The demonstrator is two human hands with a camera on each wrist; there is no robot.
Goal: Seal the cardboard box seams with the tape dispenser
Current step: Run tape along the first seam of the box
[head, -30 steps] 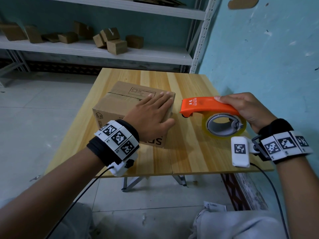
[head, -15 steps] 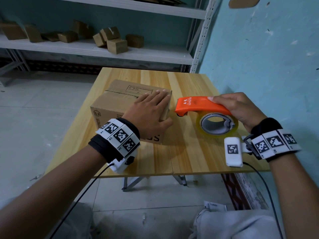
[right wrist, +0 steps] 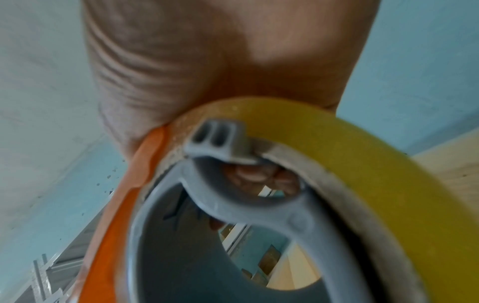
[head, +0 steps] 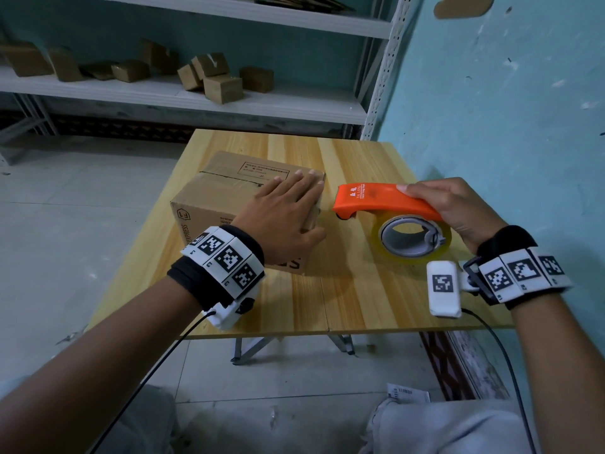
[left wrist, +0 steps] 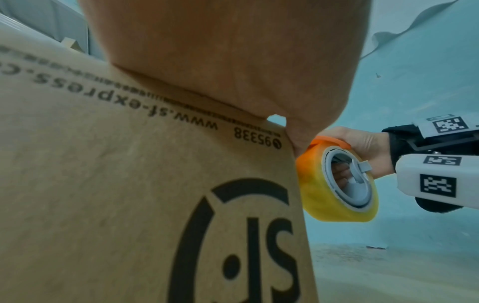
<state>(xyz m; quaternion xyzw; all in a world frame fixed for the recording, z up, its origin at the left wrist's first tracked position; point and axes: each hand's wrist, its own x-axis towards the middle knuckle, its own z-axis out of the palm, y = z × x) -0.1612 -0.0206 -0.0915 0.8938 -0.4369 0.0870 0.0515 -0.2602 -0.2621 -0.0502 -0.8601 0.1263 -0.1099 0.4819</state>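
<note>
Here my left hand (head: 288, 213) lay flat, fingers straight, on the box (head: 212, 204). My right hand (head: 458, 208) gripped the tape dispenser (head: 383, 199) just beside it, above the table (head: 360, 299).

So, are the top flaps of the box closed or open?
Closed: the flaps of the cardboard box lie flat, left hand resting on them.

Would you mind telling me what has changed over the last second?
The right hand has carried the tape dispenser leftward, so its front end is now close to the cardboard box, not visibly touching. Its grip on the dispenser is unchanged. The left hand stays flat on the box, which has not moved on the table.
</note>
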